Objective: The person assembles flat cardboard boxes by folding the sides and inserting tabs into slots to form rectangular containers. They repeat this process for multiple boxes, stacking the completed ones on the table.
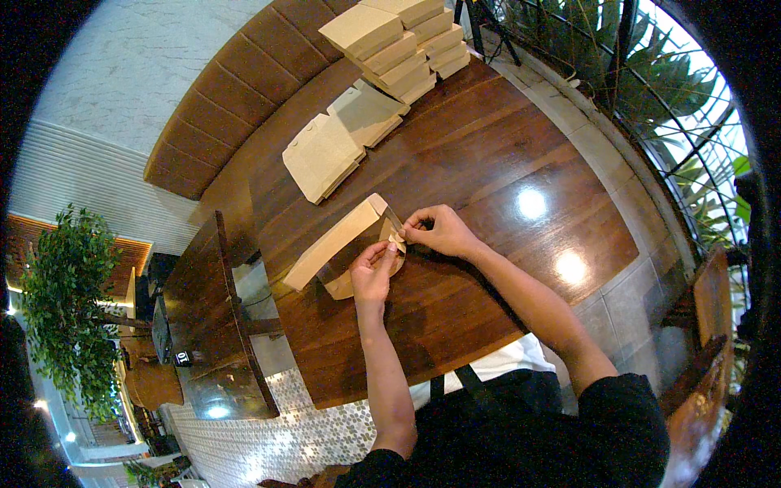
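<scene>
A brown cardboard box (338, 240), partly folded with its lid up, lies on the dark wooden table (488, 154) in front of me. My left hand (373, 272) presses on the box's near side and pinches a small flap. My right hand (435, 230) pinches the same flap (396, 237) at the box's right corner. Both sets of fingertips meet there.
Two stacks of flat unfolded box blanks (338, 146) lie further back on the table. Behind them stand piles of assembled boxes (399, 41). A brown padded bench (236, 89) curves along the table's far side. A second table (203, 301) stands to the left, plants behind glass on the right.
</scene>
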A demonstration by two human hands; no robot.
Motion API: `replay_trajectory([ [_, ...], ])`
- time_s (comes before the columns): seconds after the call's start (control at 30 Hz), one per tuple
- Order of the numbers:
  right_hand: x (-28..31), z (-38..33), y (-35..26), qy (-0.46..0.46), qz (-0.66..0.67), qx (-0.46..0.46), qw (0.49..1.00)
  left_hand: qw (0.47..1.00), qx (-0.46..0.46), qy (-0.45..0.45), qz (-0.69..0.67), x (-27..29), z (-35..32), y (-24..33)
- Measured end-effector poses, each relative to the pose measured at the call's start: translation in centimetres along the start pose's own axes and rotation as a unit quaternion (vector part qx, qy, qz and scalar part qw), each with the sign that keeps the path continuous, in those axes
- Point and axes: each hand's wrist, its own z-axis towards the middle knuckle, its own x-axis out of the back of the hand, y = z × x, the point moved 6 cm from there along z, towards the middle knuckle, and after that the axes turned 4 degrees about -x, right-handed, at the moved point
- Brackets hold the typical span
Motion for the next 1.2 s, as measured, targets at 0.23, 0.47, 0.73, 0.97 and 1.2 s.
replay_trajectory([
  [0.23, 0.0, 0.0, 0.2, 0.005, -0.008, 0.008, 1.000, 1.000, 0.001, -0.002, 0.015, -0.3, -0.4, 0.6],
  [0.47, 0.1, 0.2, 0.5, -0.013, 0.013, -0.009, 1.000, 0.999, -0.010, 0.010, 0.049, -0.1, -0.4, 0.9],
  [0.73, 0.0, 0.3, 0.5, -0.040, 0.048, -0.003, 0.998, 0.998, 0.013, 0.012, 0.058, 0.0, -0.4, 0.4],
  [0.97, 0.0, 0.2, 0.1, -0.066, 0.037, 0.007, 0.997, 0.999, 0.032, 0.018, 0.034, -0.1, -0.2, -0.4],
  [1.2, -0.2, 0.1, 0.0, -0.069, 0.031, 0.008, 0.997, 0.997, 0.021, 0.046, 0.057, 0.2, -0.3, -0.3],
])
